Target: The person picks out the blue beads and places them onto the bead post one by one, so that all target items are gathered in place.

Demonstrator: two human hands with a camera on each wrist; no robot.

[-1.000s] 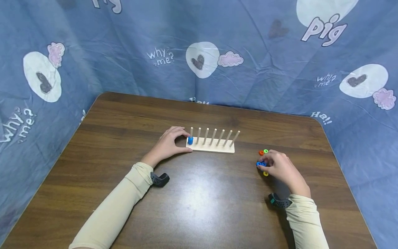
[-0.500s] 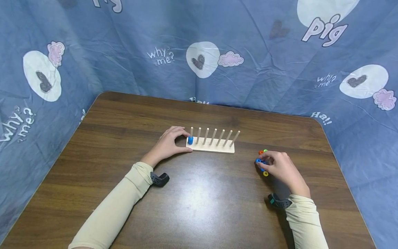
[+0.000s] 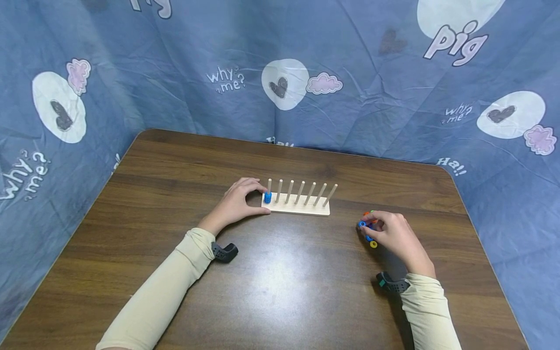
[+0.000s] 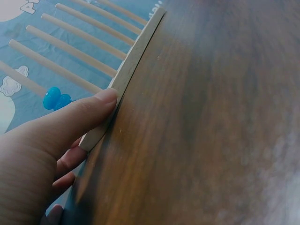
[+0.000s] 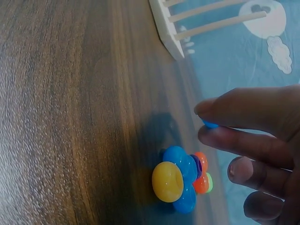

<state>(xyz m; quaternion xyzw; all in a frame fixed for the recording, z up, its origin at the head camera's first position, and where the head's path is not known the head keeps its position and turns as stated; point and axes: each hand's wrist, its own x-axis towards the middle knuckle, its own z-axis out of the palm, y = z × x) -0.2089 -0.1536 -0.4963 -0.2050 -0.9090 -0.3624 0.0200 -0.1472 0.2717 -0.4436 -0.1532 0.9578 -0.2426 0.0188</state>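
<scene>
Blue ring (image 3: 362, 224) | R hand (image 3: 397, 236): fingertips pinching it, nr yel ring (image 5: 167, 183) | L hand (image 3: 235, 201): gripping pegboard (image 3: 299, 209) L end

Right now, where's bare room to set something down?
Bare table lies between the peg board and loose rings, and between the left sleeve and right sleeve. Crowded: the rings by the right hand; the board's left end, in the left hand.
</scene>
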